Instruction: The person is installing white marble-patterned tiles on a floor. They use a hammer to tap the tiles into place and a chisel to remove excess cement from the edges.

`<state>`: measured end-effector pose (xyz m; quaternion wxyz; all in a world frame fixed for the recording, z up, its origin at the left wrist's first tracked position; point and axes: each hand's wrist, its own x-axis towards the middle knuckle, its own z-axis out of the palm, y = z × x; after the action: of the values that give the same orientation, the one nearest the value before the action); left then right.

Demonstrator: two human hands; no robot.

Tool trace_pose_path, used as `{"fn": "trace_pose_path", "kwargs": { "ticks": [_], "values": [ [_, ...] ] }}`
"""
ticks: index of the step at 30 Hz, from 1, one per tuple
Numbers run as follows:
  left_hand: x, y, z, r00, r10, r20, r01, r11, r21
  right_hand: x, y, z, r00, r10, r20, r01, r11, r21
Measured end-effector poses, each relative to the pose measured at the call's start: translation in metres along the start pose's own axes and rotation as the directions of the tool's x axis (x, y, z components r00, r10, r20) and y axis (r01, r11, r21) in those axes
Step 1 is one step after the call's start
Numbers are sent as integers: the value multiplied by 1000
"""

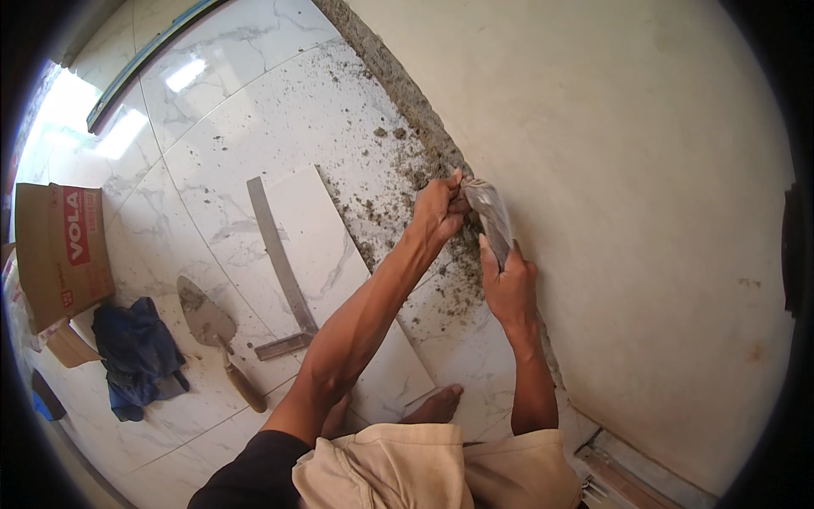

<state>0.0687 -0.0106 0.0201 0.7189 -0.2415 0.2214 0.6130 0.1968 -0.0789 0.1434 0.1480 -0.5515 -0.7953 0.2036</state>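
Near the tiled floor's (182, 416) left edge I have a cardboard box (44, 246), then a dark cloth (140, 356), a trowel (203, 314) and a metal square (277, 254) along a loose tile's (326, 229) left side. My left hand (439, 208) pinches the upper end of a plastic bag (492, 212), above the crumbs at the floor's wall-side edge. The bag looks light, limp and slick, probably easy to tear, so I'd hold its gathered ends. My right hand (511, 288) grips its lower end, thumb along it, beside the wall (644, 212).
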Motion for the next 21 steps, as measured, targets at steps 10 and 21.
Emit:
{"fn": "trace_pose_path", "kwargs": {
  "ticks": [10, 21],
  "values": [
    [-3, 3, -4, 1000, -16, 9, 16, 999, 39, 3, -5, 5, 999, 46, -20, -46, 998, -43],
    [-1, 6, -9, 996, -31, 86, 32, 999, -10, -10, -1, 10, 999, 43, -21, -43, 999, -18]
  ]
}}
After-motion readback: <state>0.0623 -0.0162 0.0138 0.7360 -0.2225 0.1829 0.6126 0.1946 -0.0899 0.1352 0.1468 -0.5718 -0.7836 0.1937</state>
